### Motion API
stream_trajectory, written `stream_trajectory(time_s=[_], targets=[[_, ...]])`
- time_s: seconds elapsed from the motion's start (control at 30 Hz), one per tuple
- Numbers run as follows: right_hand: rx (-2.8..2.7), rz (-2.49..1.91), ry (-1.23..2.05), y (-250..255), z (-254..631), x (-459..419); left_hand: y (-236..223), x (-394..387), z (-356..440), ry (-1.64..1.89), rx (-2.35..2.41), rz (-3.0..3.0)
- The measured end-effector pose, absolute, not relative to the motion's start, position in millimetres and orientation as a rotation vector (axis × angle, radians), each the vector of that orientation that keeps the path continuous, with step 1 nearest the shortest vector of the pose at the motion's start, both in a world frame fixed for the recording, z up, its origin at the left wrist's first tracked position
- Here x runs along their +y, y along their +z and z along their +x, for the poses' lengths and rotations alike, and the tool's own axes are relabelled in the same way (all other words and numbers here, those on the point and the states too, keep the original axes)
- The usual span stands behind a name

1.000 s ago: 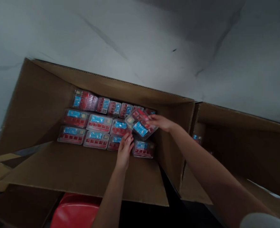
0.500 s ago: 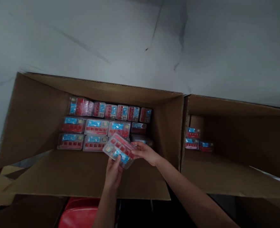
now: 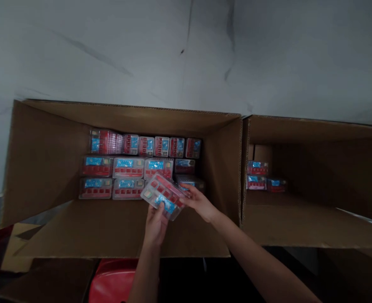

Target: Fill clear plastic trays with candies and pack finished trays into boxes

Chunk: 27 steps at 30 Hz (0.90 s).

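Both my hands hold one clear plastic pack [image 3: 162, 195] with red and blue contents, tilted above the near edge of the left cardboard box [image 3: 47, 139]. My left hand [image 3: 156, 225] grips its lower edge from below. My right hand [image 3: 200, 204] pinches its right side. Inside the box lie several rows of the same red-and-blue packs [image 3: 127, 167], flat in front and standing on edge along the back wall.
A second open cardboard box [image 3: 315, 176] stands to the right, with a few of the same packs [image 3: 261, 176] in its left corner. A red seat [image 3: 112, 280] shows below the left box. A grey wall rises behind both boxes.
The pack was lifted off the right end of the rows and drawn toward me. My left hand came off the stack and took hold of its lower edge.
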State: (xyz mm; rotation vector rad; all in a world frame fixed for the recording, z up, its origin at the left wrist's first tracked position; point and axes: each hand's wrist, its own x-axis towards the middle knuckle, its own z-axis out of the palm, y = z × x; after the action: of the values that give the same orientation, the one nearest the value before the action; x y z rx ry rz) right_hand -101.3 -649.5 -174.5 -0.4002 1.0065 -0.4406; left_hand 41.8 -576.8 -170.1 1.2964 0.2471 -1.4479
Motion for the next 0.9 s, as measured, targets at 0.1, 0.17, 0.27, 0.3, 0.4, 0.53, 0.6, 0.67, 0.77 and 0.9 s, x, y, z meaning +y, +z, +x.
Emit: stream_trajectory(time_s=[0.1, 0.17, 0.27, 0.3, 0.4, 0.53, 0.6, 0.67, 0.77, 0.9], targets=[[0.954, -0.359, -0.444, -170, -108, -651, -168, -584, 39, -1.456, 0.281, 1.254], [0.963, -0.379, -0.454, -168, -111, -653, -167, -587, 38, -1.466, 0.295, 1.238], [0.976, -0.418, -0.459, -166, -114, -657, -166, -588, 39, -1.483, 0.276, 1.208], [0.973, -0.421, -0.456, -166, -114, -658, -166, -588, 40, -1.489, 0.272, 1.197], [0.971, -0.422, -0.442, -169, -116, -660, -165, -587, 43, -1.499, 0.273, 1.174], [0.971, -0.439, -0.424, -172, -117, -658, -166, -584, 44, -1.497, 0.253, 1.191], [0.974, -0.441, -0.423, -173, -118, -657, -166, -584, 44, -1.495, 0.244, 1.201], [0.994, -0.437, -0.422, -173, -119, -657, -166, -584, 43, -1.495, 0.244, 1.205], [1.028, -0.412, -0.425, -174, -119, -657, -165, -586, 41, -1.496, 0.243, 1.215], [1.043, -0.392, -0.447, -172, -118, -656, -167, -586, 38, -1.48, 0.266, 1.204]])
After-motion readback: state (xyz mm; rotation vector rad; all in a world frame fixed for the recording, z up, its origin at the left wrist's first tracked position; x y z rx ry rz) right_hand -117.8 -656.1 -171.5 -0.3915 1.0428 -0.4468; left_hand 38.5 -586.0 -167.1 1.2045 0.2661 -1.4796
